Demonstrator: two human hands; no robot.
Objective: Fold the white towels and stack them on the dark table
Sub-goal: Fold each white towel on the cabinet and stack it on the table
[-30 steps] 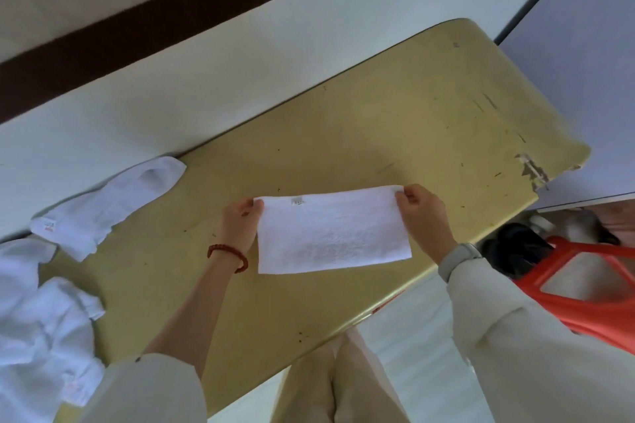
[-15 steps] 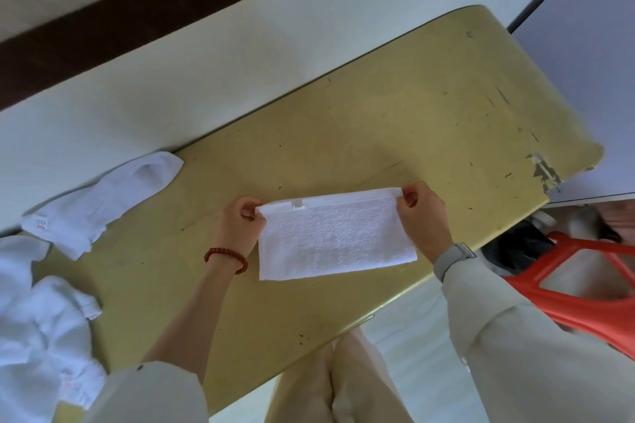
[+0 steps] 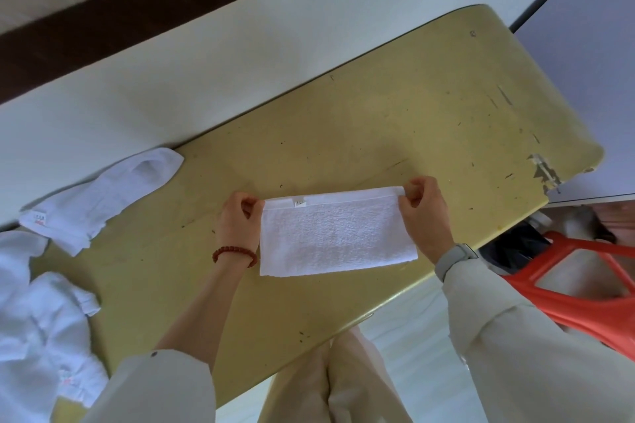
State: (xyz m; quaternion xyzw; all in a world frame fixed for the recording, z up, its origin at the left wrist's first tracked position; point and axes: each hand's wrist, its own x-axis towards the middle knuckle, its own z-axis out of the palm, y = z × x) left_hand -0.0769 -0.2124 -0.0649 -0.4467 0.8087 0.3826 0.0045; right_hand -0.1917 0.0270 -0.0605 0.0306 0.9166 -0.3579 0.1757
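One white towel (image 3: 335,237) lay folded on yellow tabletop (image 3: 395,120); left hand (image 3: 238,223) and right hand (image 3: 424,213) pinched its far corners. Loose towel (image 3: 99,197) and crumpled pile (image 3: 41,326) at left remained unfolded; no stack seen

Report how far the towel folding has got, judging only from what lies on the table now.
Done: nothing stacked is in view; one white terry towel lies loosely folded at the far left. In hand: the left hand and right hand pinch the far corners of a folded white towel lying on the yellow-green table. Left: the crumpled white towels at the left edge, and the stacking.
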